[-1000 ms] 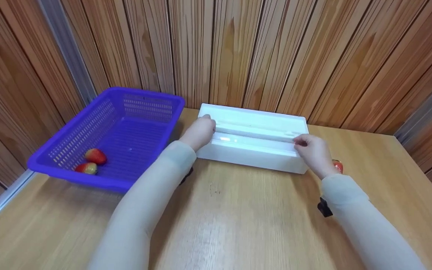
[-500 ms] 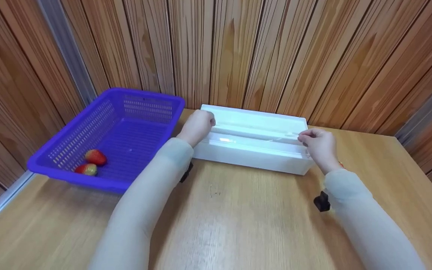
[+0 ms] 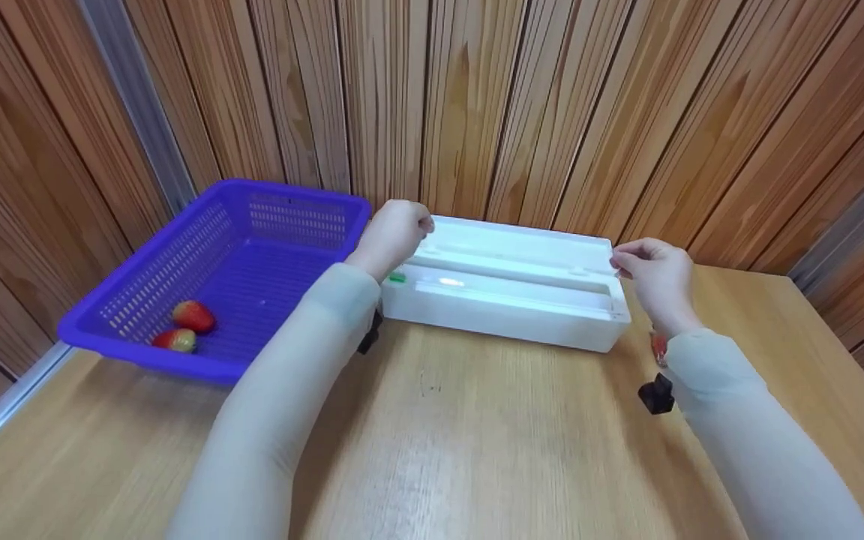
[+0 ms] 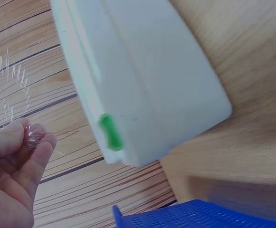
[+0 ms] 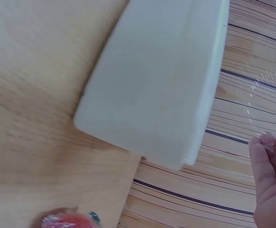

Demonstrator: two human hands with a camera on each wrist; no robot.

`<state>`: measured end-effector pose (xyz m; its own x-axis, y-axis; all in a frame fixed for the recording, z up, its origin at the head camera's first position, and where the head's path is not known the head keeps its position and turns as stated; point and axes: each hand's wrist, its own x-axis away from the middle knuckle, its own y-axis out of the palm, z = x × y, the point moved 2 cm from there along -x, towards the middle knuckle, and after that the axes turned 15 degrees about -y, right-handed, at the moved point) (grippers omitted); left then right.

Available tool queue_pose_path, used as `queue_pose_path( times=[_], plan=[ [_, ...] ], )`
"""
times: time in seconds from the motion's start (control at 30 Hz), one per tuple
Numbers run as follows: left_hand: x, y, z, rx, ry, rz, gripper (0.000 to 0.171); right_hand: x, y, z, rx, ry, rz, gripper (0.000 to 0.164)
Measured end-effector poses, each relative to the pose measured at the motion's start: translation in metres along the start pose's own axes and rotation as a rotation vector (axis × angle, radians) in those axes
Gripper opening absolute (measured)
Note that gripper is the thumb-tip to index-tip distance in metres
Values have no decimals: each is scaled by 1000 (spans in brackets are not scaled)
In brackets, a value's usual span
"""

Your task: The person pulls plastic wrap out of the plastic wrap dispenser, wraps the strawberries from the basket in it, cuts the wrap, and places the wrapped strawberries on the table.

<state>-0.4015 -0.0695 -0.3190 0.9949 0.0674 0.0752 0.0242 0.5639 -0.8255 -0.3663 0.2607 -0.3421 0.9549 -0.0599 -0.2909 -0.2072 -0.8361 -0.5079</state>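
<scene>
- Holding two strawberries (image 3: 194,316): purple basket (image 3: 274,274).
- Left hand (image 3: 393,235): pinching clear film (image 4: 15,76).
- White box (image 3: 503,313): on table (image 3: 492,435), film stretched by it between both hands.
- Right hand (image 3: 658,283): fingertips pinching film.
- Wrapped strawberry (image 5: 68,220): near right wrist.

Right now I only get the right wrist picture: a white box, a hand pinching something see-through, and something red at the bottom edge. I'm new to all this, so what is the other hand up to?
Observer: In the left wrist view, the left hand is pinching clear film between its thumb and fingers.

Visitor: Neat! And is there any fruit around that I'm missing, beyond the red thing in my picture?

Observer: Yes, the head view shows two strawberries lying in a purple basket, on the person's left of the white box.
</scene>
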Motion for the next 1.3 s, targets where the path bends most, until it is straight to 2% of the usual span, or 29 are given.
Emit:
queue_pose_path(
  times=[0.27, 0.7, 1.03, 1.3],
  plan=[
    [6, -19, 8, 188, -72, -61, 32, -5, -11, -16, -28, -74, 43, 28],
    [9, -42, 24, 85, 61, 89, 24, -14, -29, -45, -61, -145, 96, 30],
    [12, -56, 36, 121, 88, 111, 23, -18, -44, -58, -129, -165, 108, 34],
    [18, -71, 45, 165, 121, 144, 27, -21, -55, -74, -277, -214, 137, 28]
  ],
)
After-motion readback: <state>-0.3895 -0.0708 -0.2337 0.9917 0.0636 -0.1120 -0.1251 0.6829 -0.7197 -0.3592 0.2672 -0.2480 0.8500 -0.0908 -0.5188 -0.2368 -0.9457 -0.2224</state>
